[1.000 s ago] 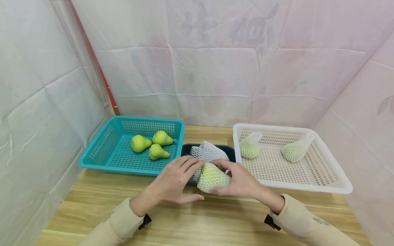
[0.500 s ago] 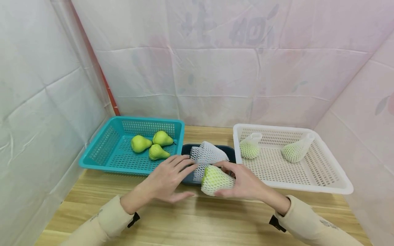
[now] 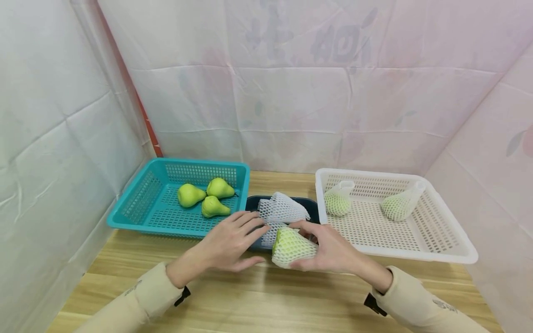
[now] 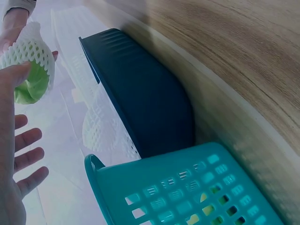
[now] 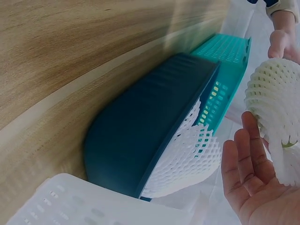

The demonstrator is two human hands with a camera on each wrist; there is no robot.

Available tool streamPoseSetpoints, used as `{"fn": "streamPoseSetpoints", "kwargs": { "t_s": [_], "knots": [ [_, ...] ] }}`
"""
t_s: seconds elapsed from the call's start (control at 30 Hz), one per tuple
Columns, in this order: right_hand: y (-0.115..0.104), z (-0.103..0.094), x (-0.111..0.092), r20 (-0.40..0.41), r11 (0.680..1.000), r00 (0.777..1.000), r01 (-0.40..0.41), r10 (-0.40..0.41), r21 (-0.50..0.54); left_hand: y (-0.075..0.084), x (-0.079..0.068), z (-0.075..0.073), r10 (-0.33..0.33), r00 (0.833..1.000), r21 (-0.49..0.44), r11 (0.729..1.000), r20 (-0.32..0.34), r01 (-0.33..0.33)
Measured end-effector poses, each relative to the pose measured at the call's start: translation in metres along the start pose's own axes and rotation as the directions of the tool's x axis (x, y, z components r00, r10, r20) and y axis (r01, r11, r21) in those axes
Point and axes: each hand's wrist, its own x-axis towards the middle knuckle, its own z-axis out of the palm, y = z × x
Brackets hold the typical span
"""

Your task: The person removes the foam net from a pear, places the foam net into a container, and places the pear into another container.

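My right hand [image 3: 333, 249] grips a green pear [image 3: 293, 249] wrapped in a white foam net, its bare rounded end turned left. In the right wrist view the foam net [image 5: 274, 101] covers most of the pear, its loose end hanging by the palm. My left hand [image 3: 228, 243] is beside the pear with fingers spread, holding nothing; in the head view a gap separates its thumb from the fruit. Behind both hands, white foam nets [image 3: 283, 209] lie in a dark blue tray [image 4: 145, 89], partly hidden by the pear and fingers.
On the left, a teal basket [image 3: 137, 222] contains three bare pears [image 3: 214, 206]. A white basket [image 3: 416, 255] on the right contains two net-wrapped pears [image 3: 397, 206]. The wooden table [image 3: 266, 300] extends in front, and a pale sheet [image 3: 283, 101] hangs behind.
My left hand has drawn away from the pear to the left. My right hand has shifted slightly right and nearer with the wrapped pear, uncovering more of the nets in the tray.
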Motion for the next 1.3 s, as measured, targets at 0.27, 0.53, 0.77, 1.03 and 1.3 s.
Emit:
{"fn": "streamPoseSetpoints", "kwargs": {
  "t_s": [0.27,0.53,0.77,1.03,1.3],
  "knots": [
    [-0.003,0.003,0.002,0.007,1.0,1.0,0.009,-0.009,0.028,0.003,0.004,0.003,0.027,0.999,0.012,1.0,-0.031,-0.027],
    [-0.003,0.007,0.005,0.033,0.998,0.999,0.018,-0.02,0.06,0.007,0.005,0.006,0.032,0.998,-0.008,0.999,-0.047,-0.032],
    [-0.001,0.009,0.006,0.04,0.998,0.999,0.03,-0.032,0.052,0.01,0.006,0.004,0.033,0.999,-0.003,0.999,-0.033,-0.034],
    [-0.002,0.01,0.006,0.05,0.999,0.998,0.037,-0.038,0.039,0.011,0.007,0.003,0.059,0.998,0.021,0.998,-0.02,-0.059],
    [-0.007,0.013,0.006,0.041,0.998,0.998,0.055,-0.056,0.019,0.016,0.013,0.004,0.058,0.998,0.019,0.998,-0.039,-0.057]
  ]
}}
